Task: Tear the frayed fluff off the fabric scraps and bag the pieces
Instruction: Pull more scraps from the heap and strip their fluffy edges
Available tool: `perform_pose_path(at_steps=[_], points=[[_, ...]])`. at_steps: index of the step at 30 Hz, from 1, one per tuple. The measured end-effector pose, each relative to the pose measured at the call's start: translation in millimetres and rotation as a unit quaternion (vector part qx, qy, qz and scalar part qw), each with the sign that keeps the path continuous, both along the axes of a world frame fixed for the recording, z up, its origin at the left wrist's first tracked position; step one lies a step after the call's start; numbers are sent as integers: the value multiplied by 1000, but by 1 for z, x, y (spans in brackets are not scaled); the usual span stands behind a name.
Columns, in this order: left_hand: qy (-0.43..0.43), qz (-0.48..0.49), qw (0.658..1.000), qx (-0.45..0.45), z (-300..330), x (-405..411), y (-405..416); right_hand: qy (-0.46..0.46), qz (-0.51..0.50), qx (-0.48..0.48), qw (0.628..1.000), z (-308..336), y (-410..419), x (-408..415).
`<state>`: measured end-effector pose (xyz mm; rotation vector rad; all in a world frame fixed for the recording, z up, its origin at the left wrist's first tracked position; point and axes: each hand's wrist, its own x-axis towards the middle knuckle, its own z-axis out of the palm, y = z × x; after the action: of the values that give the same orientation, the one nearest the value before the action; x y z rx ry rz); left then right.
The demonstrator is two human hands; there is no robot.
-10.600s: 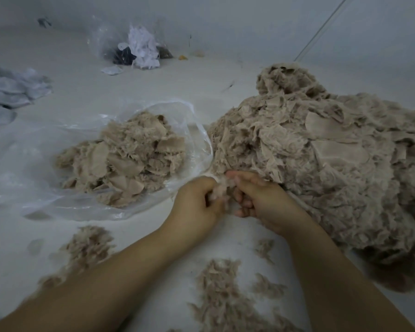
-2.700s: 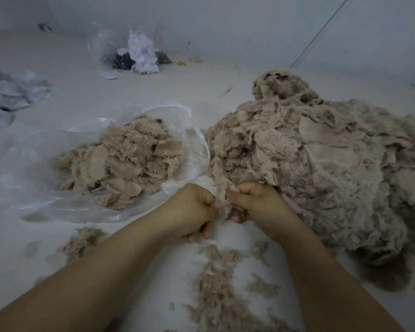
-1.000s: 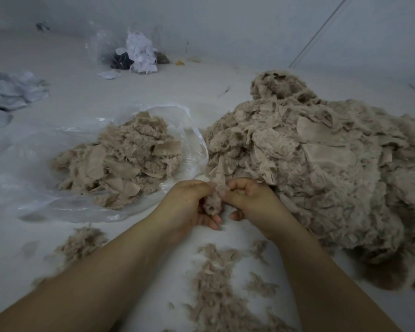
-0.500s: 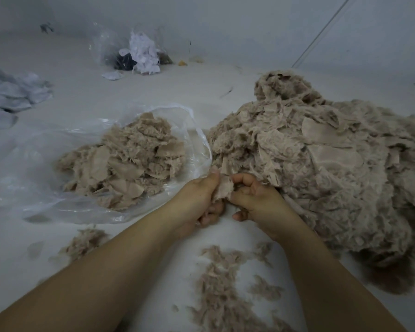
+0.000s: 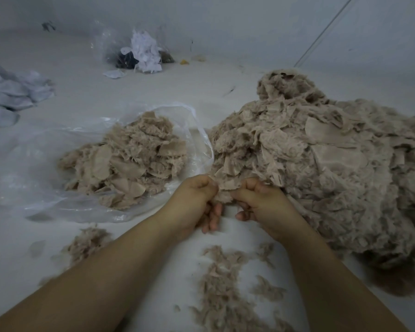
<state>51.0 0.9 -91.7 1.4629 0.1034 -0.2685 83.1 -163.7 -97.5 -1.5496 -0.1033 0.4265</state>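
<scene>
In the head view, the left hand [image 5: 194, 200] is clenched around one end of a small beige fabric scrap [image 5: 224, 191], thumb and curled fingers pinching it, with two lower fingertips showing pink beneath the fist. The right hand [image 5: 259, 203] grips the other end of the same scrap in the same way, knuckles bent and thumb pressed against the cloth, so the two fists sit just beside each other with the scrap bunched between them. The scrap is soft and woolly at its lower edge, smoother and woven-looking at the top. Directly behind and to the right of the hands rises the big pile of scraps [image 5: 321, 164], a broad, shaggy mound of beige pieces, some flat with a fine knitted grain, most with ragged, fuzzy edges; the held scrap touches its near edge. To the left of the pile lies a clear plastic bag [image 5: 29, 168], thin, crinkled and glossy, its mouth open toward the pile and a smaller heap of bagged pieces [image 5: 127, 161] lying inside it, flatter and leaf-shaped. In front of the pile, between the forearms and beyond the left arm, loose fluff [image 5: 223, 283] lies in wispy tufts on the pale, smooth floor [image 5: 82, 92]. Far behind the bag sits another clear bag with white and dark scraps [image 5: 141, 53], and at the left edge a stack of pale grey fabric pieces [image 5: 10, 97].
</scene>
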Motion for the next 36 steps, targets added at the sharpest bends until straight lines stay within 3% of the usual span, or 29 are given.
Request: perform_pose_path(at_steps=[5,12,15,18,22,29,32,36], points=[[12,-36,999,-27,3,-1,0,12,-4,33,999,2,-1,-1],[3,-51,998,-41,5,-6,-1,1,-20,-16,1000,-1,1,0],[-8,-64,998,2,7,-5,-5,-6,-11,-7,1000,-1,0,0],[-15,-40,999,19,7,-5,-9,-13,-15,4,1000,0,-1,-1],[-4,41,998,-43,5,-4,-5,2,-18,1,1000,-3,-1,0],[-17,41,999,-23,4,-7,-10,-1,8,12,1000,-5,-2,2],[-7,9,999,-37,7,-8,-6,-11,8,20,1000,-6,-2,1],[-8,-81,997,12,7,-14,2,17,-37,48,998,-7,0,3]])
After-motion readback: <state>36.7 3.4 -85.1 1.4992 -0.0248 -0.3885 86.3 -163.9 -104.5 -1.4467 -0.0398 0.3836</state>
